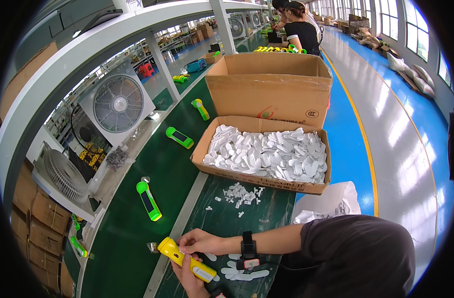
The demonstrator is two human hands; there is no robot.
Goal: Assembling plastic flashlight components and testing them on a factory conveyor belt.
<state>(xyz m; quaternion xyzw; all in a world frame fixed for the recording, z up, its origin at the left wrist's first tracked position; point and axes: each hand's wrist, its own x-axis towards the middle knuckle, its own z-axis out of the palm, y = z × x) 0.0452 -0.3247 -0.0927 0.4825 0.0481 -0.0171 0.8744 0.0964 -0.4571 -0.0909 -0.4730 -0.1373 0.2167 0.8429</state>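
Against the yellow flashlight (175,253), the right hand (203,242) curls (left hand (190,284) gripping).

Room to pass lies over the bare strip of tabletop (279,212) between the heap of small white pieces (242,193) and the right forearm (279,239), which bars a straight way from there to the flat white strips (243,276) nearer the body. Beyond the heap, the front wall of the open-topped cardboard box (257,179) closes off the tabletop's far end. On the left, wide gaps separate the green flashlights (148,201) on the green belt (115,243), while the yellow flashlight (186,260), held over the metal rail (189,206), blocks the near crossing.
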